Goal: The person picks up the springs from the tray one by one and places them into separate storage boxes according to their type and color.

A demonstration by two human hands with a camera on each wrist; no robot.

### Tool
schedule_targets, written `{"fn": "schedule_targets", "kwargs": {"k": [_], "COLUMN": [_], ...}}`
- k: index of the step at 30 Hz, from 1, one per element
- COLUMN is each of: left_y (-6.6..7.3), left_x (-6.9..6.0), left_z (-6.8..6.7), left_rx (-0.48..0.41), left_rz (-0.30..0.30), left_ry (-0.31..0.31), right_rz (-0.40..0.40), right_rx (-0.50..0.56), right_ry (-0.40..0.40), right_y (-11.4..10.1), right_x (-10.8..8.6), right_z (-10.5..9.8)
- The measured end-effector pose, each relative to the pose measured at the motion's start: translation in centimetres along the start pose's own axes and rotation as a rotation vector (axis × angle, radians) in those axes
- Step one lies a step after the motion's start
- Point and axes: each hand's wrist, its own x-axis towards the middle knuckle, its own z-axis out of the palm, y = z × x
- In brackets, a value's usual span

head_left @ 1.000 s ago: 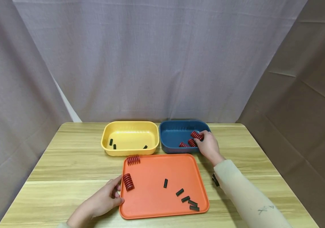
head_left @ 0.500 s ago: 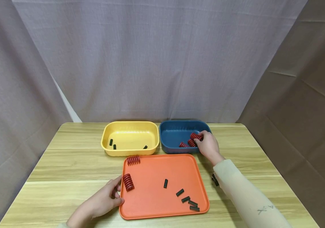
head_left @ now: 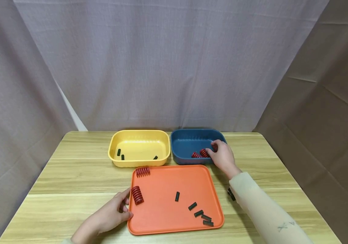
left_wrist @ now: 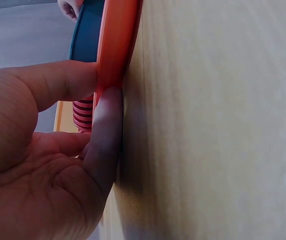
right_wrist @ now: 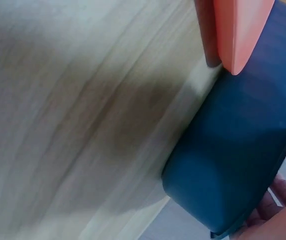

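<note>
My left hand (head_left: 113,211) pinches the left rim of an orange tray (head_left: 158,200) between thumb and fingers; the left wrist view shows the thumb and fingers on the rim. Two red coil springs (head_left: 137,195) lie along the tray's left side, and several small black springs (head_left: 193,205) toward its right. Over the right end of a blue bin (head_left: 183,145), my right hand (head_left: 224,157) hangs with thumb and forefinger apart. Below and beside it in the bin are red springs (head_left: 204,153), one of them partly hidden by the fingers.
A yellow bin (head_left: 140,163) holding a few small black springs (head_left: 122,157) stands left of the blue bin. A black object (head_left: 231,194), partly hidden by the right forearm, lies on the wooden table (head_left: 79,173). Grey curtains (head_left: 174,67) enclose the back and sides.
The red spring held in my right hand has been let go and lies lower in the blue bin; the thumb and forefinger have spread. My left hand and the tray have not moved.
</note>
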Motion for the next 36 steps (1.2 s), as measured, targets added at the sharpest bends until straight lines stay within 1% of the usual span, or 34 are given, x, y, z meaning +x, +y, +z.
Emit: {"fn": "schedule_targets", "kwargs": {"k": [4, 8, 13, 18, 21, 25, 30, 32, 36], "left_y": [0.1, 0.2, -0.1, -0.1, 0.0, 0.0, 0.1, 0.1, 0.0], "left_x": [0.0, 0.1, 0.1, 0.2, 0.2, 0.2, 0.1, 0.1, 0.1], "left_z": [0.0, 0.0, 0.2, 0.3, 0.3, 0.4, 0.4, 0.4, 0.4], "left_rx": [-0.002, -0.004, -0.014, -0.023, -0.025, -0.020, -0.014, -0.012, -0.009], "left_rz": [0.000, 0.001, 0.006, 0.002, 0.000, 0.001, 0.008, 0.011, 0.016], "left_ry": [-0.001, 0.003, 0.005, 0.003, 0.001, 0.002, 0.008, 0.008, 0.007], "right_rz": [-0.041, -0.073, -0.094, -0.148, -0.177, -0.206, -0.213, -0.204, -0.210], "right_rx": [0.033, 0.034, 0.064, 0.131, 0.167, 0.196, 0.226, 0.226, 0.215], "right_ry": [-0.022, -0.048, -0.110, -0.169, -0.234, -0.353, -0.497, -0.545, -0.628], "right_y": [-0.6, -1.7, -2.9, -3.6, -3.6, -3.5, -3.5, -3.5, -3.4], "right_x": [-0.4, -1.3, -3.2, -5.3, -6.5, -8.1, -9.5, -10.0, -10.7], "right_z": [-0.2, -0.9, -2.0, -2.5, -2.4, -2.0, -1.6, -1.4, -1.0]}}
